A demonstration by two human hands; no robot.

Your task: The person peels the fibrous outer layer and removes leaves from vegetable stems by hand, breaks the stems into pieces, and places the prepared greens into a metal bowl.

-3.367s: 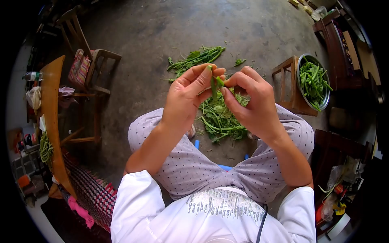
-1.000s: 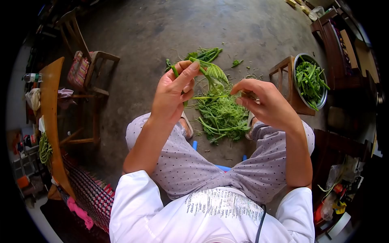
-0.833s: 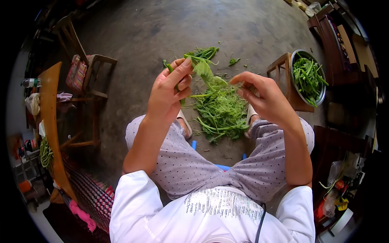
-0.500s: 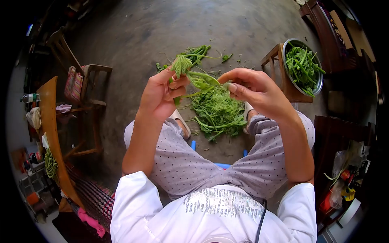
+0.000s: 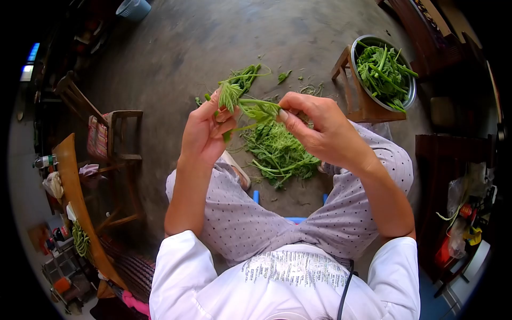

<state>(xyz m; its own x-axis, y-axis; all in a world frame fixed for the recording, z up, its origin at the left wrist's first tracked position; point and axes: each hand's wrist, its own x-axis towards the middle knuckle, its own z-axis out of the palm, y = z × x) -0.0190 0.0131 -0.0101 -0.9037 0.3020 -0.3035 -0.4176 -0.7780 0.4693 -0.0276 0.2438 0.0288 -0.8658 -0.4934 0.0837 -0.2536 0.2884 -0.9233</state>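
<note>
A leafy green vine shoot (image 5: pixel 258 110) stretches between my two hands above the floor. My left hand (image 5: pixel 207 130) is closed around its stem, with a folded leaf standing up past the fingertips. Thumb and forefinger of my right hand (image 5: pixel 320 125) pinch the shoot at its other side, by a young leaf. Below the hands a loose pile of greens and thin tendrils (image 5: pixel 282 154) lies on the floor between my feet. Just beyond my left hand rests a smaller bunch of green stems (image 5: pixel 246 77).
A metal basin (image 5: pixel 411 96) full of greens sits on a wooden stool (image 5: pixel 368 113) at the right. To the left stand a wooden chair (image 5: pixel 125 114) and a wooden table (image 5: pixel 72 176). A blue basket (image 5: pixel 134 9) is at the far left. Dark furniture lines the right side.
My right hand has moved left and now pinches the shoot's leaf, with its fingers closer together. The view has shifted slightly, bringing the blue basket into sight.
</note>
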